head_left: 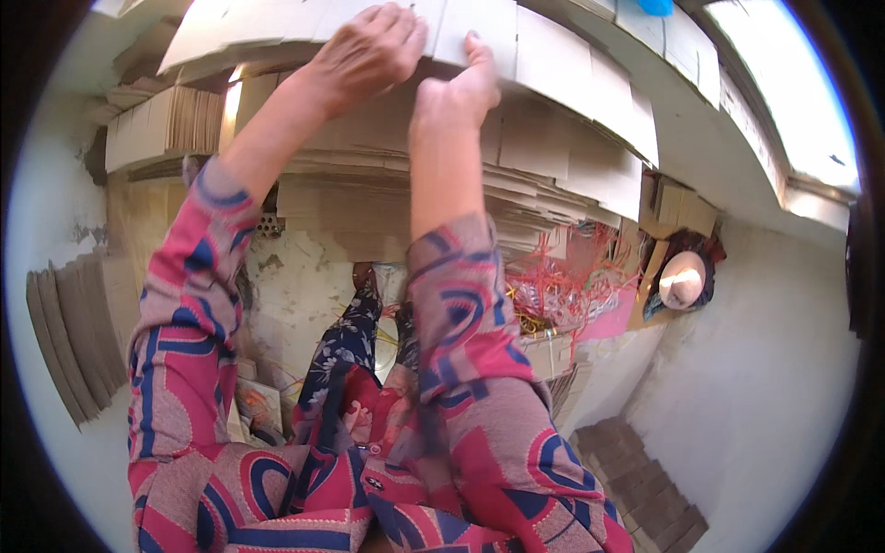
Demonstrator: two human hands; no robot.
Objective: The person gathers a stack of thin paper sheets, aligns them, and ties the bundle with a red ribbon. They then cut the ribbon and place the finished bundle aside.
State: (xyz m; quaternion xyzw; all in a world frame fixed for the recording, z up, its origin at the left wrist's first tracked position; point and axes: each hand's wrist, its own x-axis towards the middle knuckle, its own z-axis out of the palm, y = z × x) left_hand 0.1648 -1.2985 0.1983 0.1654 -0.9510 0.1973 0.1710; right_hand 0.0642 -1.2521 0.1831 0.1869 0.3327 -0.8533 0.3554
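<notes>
**Overlapping flat white cardboard sheets (560,57), mid-handling**

The sheets span the upper view, under the left hand (376,51), fingers curled, and the right hand (459,90), thumb raised; whether either grips, I cannot tell. They look already fanned out; handling seems unfinished, the remainder unclear. No brand, label or writing is legible.
</notes>
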